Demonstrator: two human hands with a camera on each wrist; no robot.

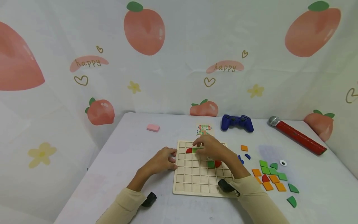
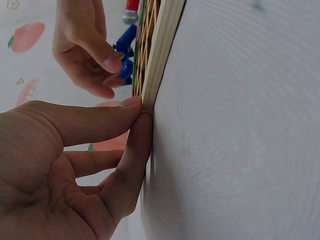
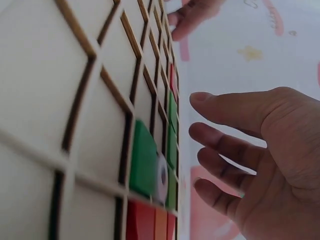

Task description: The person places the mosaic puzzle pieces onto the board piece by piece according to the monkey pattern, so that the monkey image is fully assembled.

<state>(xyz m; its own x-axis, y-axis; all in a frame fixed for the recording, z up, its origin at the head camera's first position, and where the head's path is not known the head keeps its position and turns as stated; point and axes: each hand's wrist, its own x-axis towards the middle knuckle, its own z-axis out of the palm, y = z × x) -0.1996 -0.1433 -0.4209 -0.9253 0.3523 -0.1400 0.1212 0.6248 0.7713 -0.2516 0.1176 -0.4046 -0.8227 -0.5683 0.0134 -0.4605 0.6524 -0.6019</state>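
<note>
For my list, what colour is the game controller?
Dark blue; the game controller shows best in the head view.

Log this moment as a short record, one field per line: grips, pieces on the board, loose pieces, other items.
Left grip: pinches the left edge of the wooden board
Right grip: above the board's far part, fingers apart, no piece visible in it
On-board pieces: red, green, orange, plus an eye disc
Loose pieces: right of board; green, orange, blue, red, another eye disc
Other items: pattern card, blue controller, pink block, red microphone
</note>
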